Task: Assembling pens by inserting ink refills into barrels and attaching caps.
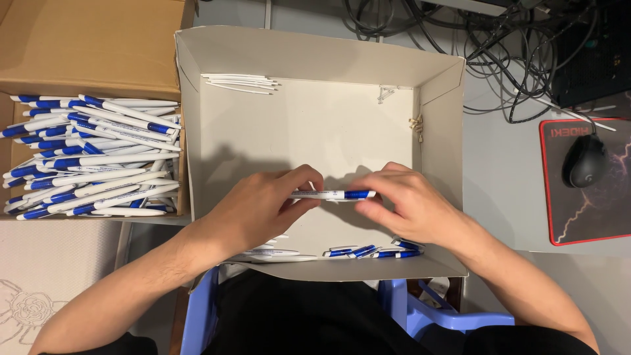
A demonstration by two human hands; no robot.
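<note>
Over the middle of the shallow white box (439,141), I hold one white-and-blue pen (332,194) level between my two hands. My left hand (256,210) is curled, fingertips pinched on the pen's white end; my right hand (407,207) is likewise closed, thumb and fingers gripping the blue end. Below my wrists, loose pen parts (368,251) lie along the box's near wall. At my left, a brown carton (85,46) holds a pile of finished pens (92,158). Far right, a mouse (585,161) sits on its pad (614,217).
</note>
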